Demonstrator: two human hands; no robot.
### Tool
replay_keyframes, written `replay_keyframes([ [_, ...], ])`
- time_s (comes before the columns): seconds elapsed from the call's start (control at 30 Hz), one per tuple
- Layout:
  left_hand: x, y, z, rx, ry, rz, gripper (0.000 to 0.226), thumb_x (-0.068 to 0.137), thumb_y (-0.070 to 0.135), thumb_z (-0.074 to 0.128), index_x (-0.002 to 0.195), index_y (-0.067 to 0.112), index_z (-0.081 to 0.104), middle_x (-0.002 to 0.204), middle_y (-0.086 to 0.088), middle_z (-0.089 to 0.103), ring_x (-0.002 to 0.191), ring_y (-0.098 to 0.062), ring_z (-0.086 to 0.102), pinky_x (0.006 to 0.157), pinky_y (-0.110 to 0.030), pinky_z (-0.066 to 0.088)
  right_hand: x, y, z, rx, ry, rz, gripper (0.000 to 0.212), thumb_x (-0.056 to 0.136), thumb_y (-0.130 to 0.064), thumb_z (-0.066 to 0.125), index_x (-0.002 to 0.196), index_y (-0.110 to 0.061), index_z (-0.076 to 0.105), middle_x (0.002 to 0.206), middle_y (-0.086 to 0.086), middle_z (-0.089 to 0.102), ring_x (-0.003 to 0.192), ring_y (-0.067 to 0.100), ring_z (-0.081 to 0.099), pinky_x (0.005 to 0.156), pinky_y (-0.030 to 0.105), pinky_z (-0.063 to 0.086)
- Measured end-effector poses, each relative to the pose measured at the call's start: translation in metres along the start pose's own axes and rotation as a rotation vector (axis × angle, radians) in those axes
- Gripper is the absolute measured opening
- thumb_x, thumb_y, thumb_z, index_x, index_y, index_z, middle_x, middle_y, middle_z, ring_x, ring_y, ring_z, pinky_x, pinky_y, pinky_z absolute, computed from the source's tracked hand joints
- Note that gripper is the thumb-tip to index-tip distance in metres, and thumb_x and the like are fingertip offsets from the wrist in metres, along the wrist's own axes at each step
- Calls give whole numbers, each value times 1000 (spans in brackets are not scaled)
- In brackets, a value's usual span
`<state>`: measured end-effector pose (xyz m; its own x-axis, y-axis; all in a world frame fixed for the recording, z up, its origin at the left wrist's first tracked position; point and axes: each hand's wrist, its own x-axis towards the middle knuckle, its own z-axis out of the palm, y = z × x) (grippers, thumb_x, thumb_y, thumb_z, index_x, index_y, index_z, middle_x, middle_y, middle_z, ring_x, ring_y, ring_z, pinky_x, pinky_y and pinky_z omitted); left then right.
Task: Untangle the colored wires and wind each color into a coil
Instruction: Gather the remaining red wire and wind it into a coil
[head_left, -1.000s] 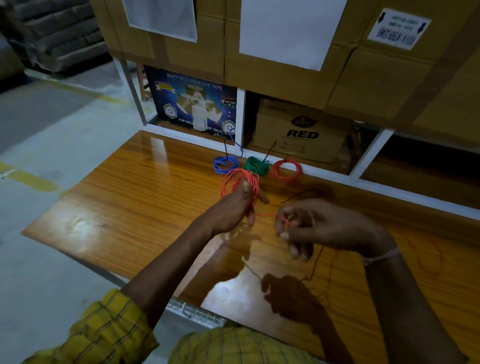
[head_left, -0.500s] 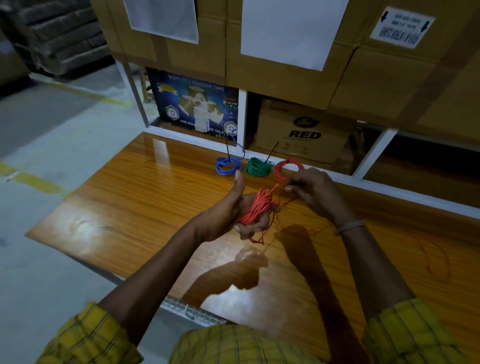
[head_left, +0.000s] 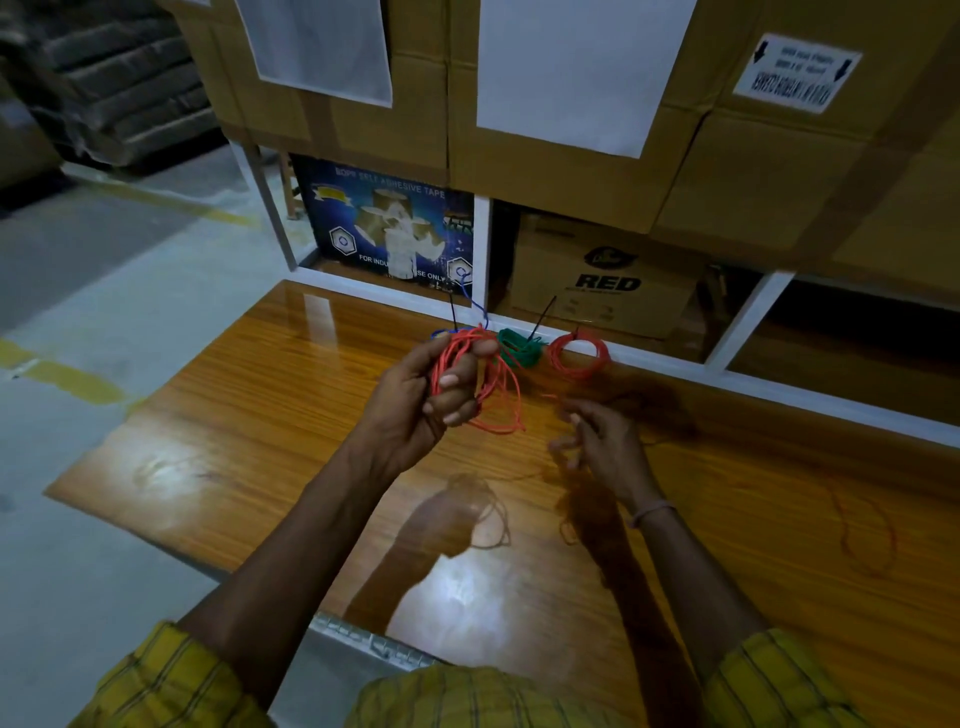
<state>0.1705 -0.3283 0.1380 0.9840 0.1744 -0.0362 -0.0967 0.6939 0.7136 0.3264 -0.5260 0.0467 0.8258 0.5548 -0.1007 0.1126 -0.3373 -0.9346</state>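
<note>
Wire, orange (head_left: 488, 395): loops now gripped in left hand (head_left: 415, 400); right hand (head_left: 597, 441) dropped back toward body, grip unclear. Another wrap prob. added.

Yellow plaid shirt (head_left: 467, 696) with thin dark checks along the bottom edge of the frame, both sleeves rolled up past the elbows, one sleeve (head_left: 171, 686) at lower left, the other (head_left: 779, 680) at lower right. Bare forearms. Thin pale band (head_left: 652, 512) round the right wrist, right of centre.
</note>
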Motion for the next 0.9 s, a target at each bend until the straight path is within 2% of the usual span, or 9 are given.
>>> replay_keyframes([
  [0.07, 2, 2, 2, -56, -9, 17, 51, 113, 30, 25, 127, -9, 55, 64, 5, 42, 42, -7, 15, 42, -20, 32, -1, 6, 8, -115, -22, -29, 35, 110, -6, 46, 142, -10, 61, 110, 16, 75, 65, 5, 65, 53, 9, 49],
  [0.13, 7, 3, 1, -93, -14, 43, 50, 114, 30, 24, 129, -8, 54, 67, 4, 43, 41, -5, 22, 43, -20, 38, -5, 8, 21, -224, -112, -80, 40, 109, -3, 46, 145, -17, 58, 98, 18, 75, 78, 11, 66, 63, 4, 47],
  [0.23, 18, 5, 0, -106, 38, 79, 49, 114, 31, 26, 132, -7, 51, 73, 4, 49, 42, -4, 35, 49, -21, 39, -9, 20, 43, -541, -319, -150, 48, 106, -15, 52, 148, -38, 56, 100, -1, 74, 91, 14, 67, 79, 23, 51],
  [0.3, 27, 7, -2, -78, 97, 106, 47, 115, 31, 28, 134, -6, 50, 77, 3, 53, 44, -4, 37, 51, -22, 39, -18, 21, 55, -622, -433, -164, 47, 105, -20, 52, 149, -38, 56, 100, -11, 66, 89, 9, 62, 75, 28, 48],
  [0.4, 37, 9, -5, 21, 182, 186, 44, 115, 30, 30, 134, -4, 50, 81, 1, 60, 47, -6, 41, 55, -23, 44, -36, 13, 65, -629, -587, -232, 45, 103, -19, 51, 144, -35, 62, 102, 0, 75, 88, 16, 69, 77, 38, 54],
  [0.53, 47, 10, -17, 166, 266, 276, 40, 116, 30, 30, 132, -1, 50, 90, -4, 65, 52, -9, 47, 59, -26, 49, -43, 1, 64, -655, -742, -289, 38, 106, -24, 55, 142, -32, 66, 114, -1, 78, 95, 14, 70, 86, 34, 54],
  [0.6, 49, 8, -25, 290, 303, 279, 41, 116, 32, 30, 130, -1, 51, 91, -6, 65, 54, -10, 51, 60, -26, 50, -49, -6, 59, -614, -795, -333, 36, 105, -25, 58, 140, -29, 68, 96, -7, 77, 83, 11, 68, 76, 32, 50],
  [0.77, 46, -6, -42, 750, 274, 248, 44, 115, 39, 31, 120, 5, 58, 88, -12, 67, 64, -16, 57, 75, -41, 52, -63, -44, 38, -520, -794, -430, 32, 107, -29, 58, 137, -30, 70, 75, -23, 62, 71, -3, 61, 68, 20, 46],
  [0.9, 40, -20, -50, 975, 184, 170, 37, 116, 37, 31, 114, 13, 59, 102, -25, 68, 70, -28, 60, 74, -44, 53, -68, -78, 15, -372, -709, -442, 21, 107, -29, 58, 117, -22, 75, 74, -2, 64, 65, 16, 59, 62, 37, 47],
])
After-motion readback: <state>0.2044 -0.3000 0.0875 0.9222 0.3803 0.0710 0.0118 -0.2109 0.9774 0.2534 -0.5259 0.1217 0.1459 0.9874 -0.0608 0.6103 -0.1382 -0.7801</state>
